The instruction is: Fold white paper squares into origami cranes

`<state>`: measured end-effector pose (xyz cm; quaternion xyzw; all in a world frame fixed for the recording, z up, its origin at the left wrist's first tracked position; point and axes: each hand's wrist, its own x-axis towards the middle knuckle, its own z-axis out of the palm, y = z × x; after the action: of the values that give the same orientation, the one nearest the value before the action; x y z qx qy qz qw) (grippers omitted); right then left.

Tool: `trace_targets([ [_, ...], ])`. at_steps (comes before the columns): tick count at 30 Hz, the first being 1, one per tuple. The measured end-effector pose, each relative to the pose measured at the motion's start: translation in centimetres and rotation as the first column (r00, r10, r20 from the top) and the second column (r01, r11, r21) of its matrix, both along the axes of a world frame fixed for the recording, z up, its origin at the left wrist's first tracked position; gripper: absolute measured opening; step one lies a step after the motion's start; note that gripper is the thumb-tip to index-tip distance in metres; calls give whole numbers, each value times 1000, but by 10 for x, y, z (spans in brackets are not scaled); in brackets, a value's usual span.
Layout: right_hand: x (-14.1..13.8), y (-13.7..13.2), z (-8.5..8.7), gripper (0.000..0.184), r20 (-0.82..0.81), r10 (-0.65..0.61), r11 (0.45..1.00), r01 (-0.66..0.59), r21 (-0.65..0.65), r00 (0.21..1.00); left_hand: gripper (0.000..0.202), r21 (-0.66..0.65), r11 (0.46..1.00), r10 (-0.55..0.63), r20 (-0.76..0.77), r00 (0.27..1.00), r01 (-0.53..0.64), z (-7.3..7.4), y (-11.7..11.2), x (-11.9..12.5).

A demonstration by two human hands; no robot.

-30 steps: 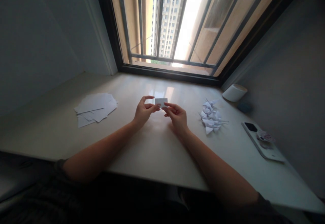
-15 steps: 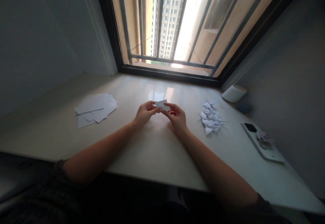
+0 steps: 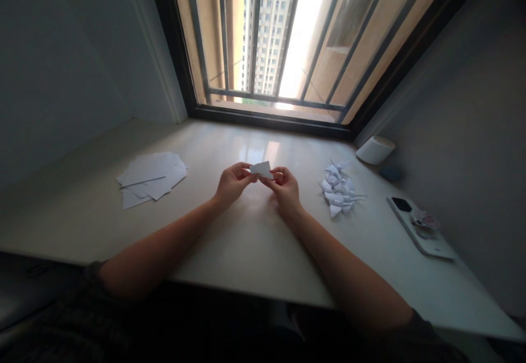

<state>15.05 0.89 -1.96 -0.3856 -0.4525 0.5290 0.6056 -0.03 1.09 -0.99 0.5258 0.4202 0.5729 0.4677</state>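
Between both hands, above the middle of the table, is a small folded piece of white paper (image 3: 261, 169). My left hand (image 3: 232, 183) pinches its left edge between thumb and fingers. On the opposite side, my right hand (image 3: 285, 187) grips the lower right edge, its thumb near the left thumb. A loose stack of white paper sheets (image 3: 152, 172) lies to the left of my hands. Off to the right is a heap of folded white paper pieces (image 3: 338, 190) with pointed ends, apparently paper cranes.
The pale tabletop (image 3: 246, 248) runs up to a barred window (image 3: 263, 112). Along the right wall are a white cylindrical object (image 3: 375, 150), a small dark item (image 3: 390, 173) and a white phone-like slab (image 3: 429, 245) with a round ornament on it.
My right thumb has slid down off the paper's face to its lower edge, so more of the paper shows. The whole view has shifted slightly.
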Motion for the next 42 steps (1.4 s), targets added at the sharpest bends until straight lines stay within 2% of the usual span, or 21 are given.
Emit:
trace_targets([
  [6,0,0,1,40,-76,80,995,-84,-59,994,43,-65,994,86,7,996,-86,3,3,-3],
  [13,2,3,-1,36,-50,122,992,-123,-16,991,45,-85,992,100,18,995,-98,4,4,-5],
  [17,4,2,-3,36,89,69,996,-74,49,994,37,-14,998,60,1,998,-60,0,5,-6],
  [21,4,3,-8,34,243,-21,983,-24,180,970,35,70,996,59,-107,992,-52,-1,6,-10],
  [24,4,5,-10,38,184,36,988,-63,142,982,48,97,994,71,-167,983,-56,-1,5,-11],
  [28,4,7,-10,43,35,97,993,-99,69,995,58,97,995,31,-163,986,-15,-2,3,-11],
  [31,5,6,-8,43,3,110,993,-110,43,994,58,79,997,20,-136,991,-10,-1,2,-9],
  [37,3,5,-6,41,2,122,992,-122,36,993,54,-28,1000,8,36,999,-7,2,0,-5],
  [42,4,4,-1,41,17,113,993,-114,18,993,49,-96,995,17,46,999,-12,5,2,-5],
])
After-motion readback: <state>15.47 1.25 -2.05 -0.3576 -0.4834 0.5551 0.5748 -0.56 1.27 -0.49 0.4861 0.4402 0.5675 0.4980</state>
